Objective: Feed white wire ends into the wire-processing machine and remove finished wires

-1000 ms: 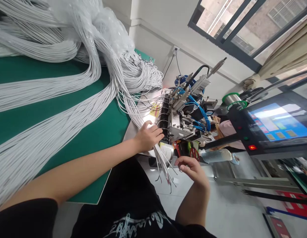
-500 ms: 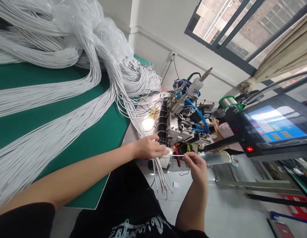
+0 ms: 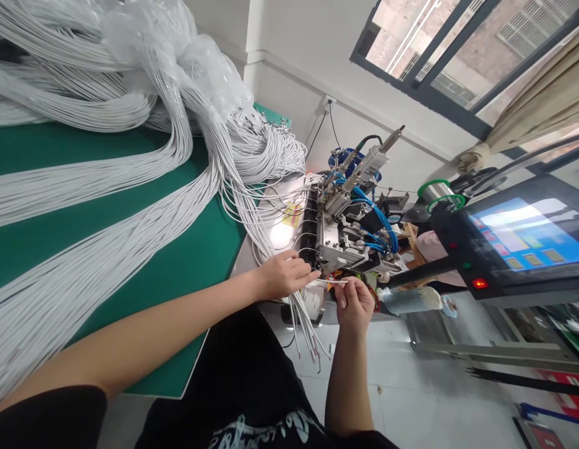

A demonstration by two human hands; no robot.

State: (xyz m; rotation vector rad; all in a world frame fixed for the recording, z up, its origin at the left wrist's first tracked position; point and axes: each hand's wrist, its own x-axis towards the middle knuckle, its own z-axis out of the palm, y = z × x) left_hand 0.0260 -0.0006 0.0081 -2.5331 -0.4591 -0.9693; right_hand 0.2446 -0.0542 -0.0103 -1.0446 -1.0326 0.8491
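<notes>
My right hand (image 3: 355, 304) is closed in a pinch on the end of a thin white cable (image 3: 333, 281). The short length of that cable runs across to my left hand (image 3: 287, 275), whose curled fingers grip it beside the machine's front edge. Below my left hand hangs a bunch of white cables (image 3: 304, 321) with stripped, partly reddish tips. Just above, several cables sit in a black slotted holder (image 3: 310, 218) on the machine (image 3: 338, 234), which has blue air tubes. What lies inside my left palm is hidden.
Long bundles of white cables (image 3: 144, 237) cover much of the green table mat (image 3: 209, 249). To the right stand a lit touchscreen (image 3: 527, 234) on an arm, a solder wire spool (image 3: 441, 194) and a bottle (image 3: 413, 300). Part of another person (image 3: 429, 246) shows behind the machine.
My right hand has moved left and slightly up, closer to my left hand, shortening the cable span between them. A thin bent wire below the right hand is out of sight now.
</notes>
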